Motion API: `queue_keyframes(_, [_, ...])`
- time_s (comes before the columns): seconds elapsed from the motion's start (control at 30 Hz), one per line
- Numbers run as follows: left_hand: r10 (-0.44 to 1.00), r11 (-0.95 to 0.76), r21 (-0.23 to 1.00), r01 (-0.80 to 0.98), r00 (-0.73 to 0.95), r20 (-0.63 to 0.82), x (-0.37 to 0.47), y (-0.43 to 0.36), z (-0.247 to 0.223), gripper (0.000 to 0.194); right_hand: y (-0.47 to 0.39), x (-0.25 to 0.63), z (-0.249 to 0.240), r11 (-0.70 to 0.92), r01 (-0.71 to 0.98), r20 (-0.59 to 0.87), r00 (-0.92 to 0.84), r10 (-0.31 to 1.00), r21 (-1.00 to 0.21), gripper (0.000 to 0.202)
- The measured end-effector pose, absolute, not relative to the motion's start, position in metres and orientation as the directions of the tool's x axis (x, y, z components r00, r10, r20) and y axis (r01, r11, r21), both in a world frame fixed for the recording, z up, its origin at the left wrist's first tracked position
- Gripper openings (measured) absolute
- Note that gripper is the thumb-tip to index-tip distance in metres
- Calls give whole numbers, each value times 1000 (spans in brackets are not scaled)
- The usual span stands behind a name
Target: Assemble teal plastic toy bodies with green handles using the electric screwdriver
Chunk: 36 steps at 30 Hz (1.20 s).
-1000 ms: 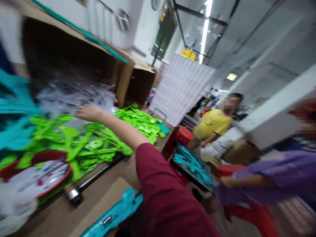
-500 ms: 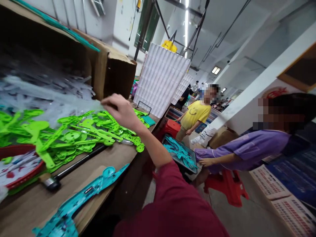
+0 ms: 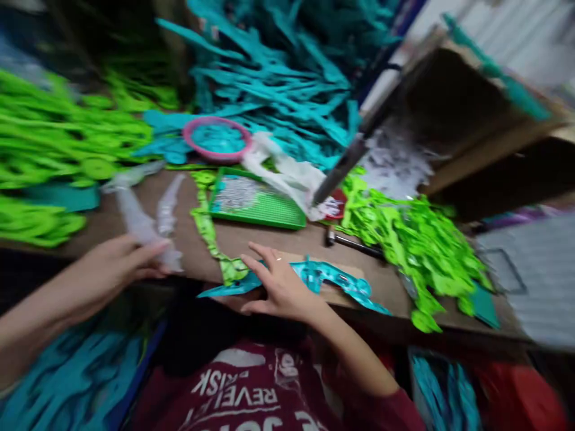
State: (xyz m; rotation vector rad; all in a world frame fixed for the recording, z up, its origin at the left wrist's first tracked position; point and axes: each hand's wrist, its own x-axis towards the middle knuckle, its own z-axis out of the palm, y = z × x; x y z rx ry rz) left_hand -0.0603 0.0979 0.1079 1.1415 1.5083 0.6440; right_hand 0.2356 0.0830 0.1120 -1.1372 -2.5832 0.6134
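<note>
My left hand (image 3: 130, 257) has its thumb and fingers closed on a translucent white plastic piece (image 3: 135, 209) at the bench's front edge. A second translucent piece (image 3: 167, 206) lies beside it, close to my fingers. My right hand (image 3: 281, 278) is spread, fingers apart, over a long teal plastic part (image 3: 314, 272) lying along the front edge. Whether the fingertips touch that part is blurred. A light green plastic part (image 3: 209, 230) lies between my hands, its lower end against the teal part.
A green tray (image 3: 278, 209) of small metal pieces and a pink basket (image 3: 186, 134) stand behind. Bright green parts (image 3: 413, 239) are heaped right and left, teal parts (image 3: 278, 84) at the back. A hammer (image 3: 354, 242) lies near an upright metal bar (image 3: 344, 164).
My view has swung left and down to the bench front. My right hand has come from the heap at the right to the teal part. My left hand is now in view.
</note>
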Motion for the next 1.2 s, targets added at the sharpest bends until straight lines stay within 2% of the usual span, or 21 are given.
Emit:
queue_keyframes(0.07, [834,526,840,132,114,-540,-64,98,99,44,103,230,102,678,584,-25,-766,642,-447,80])
queue_keyframes(0.13, [794,582,813,20,202,-573,-54,100,91,40,110,222,96,692,557,-70,-799,598,-459,69])
queue_keyframes(0.3, [742,623,782,-15,326,-585,-23,109,75,44,111,219,86,653,526,-39,-794,607,-544,63])
queue_keyframes(0.43, [704,647,762,32,359,-613,-18,113,71,49,112,223,82,637,533,-39,-783,621,-556,63])
queue_keyframes(0.57, [682,670,734,111,299,-668,-16,113,73,49,109,223,83,638,548,-61,-782,621,-541,61])
queue_keyframes(0.73, [653,614,685,392,235,-720,-18,114,72,50,108,220,87,660,569,-98,-788,608,-491,62])
queue_keyframes(0.8, [729,468,689,553,199,-655,-25,118,72,52,108,221,88,646,571,-92,-781,617,-507,62])
queue_keyframes(0.83, [799,366,690,625,170,-577,-29,121,71,53,109,222,88,637,565,-84,-778,622,-524,62])
queue_keyframes(0.93, [971,37,650,759,127,-204,-43,134,71,57,110,225,89,619,552,-57,-771,635,-559,63])
queue_keyframes(1.03, [970,-242,507,827,221,102,-50,146,70,61,110,228,88,609,559,-58,-762,645,-563,63])
queue_keyframes(1.07, [951,-309,448,839,275,139,-51,148,69,58,110,229,88,603,563,-64,-759,648,-566,64])
queue_keyframes(1.13, [925,-378,376,846,358,125,-49,149,66,52,110,230,87,588,566,-80,-756,650,-578,65])
queue_keyframes(1.2, [920,-384,387,838,382,86,-46,147,60,51,111,230,87,571,571,-104,-755,648,-590,65])
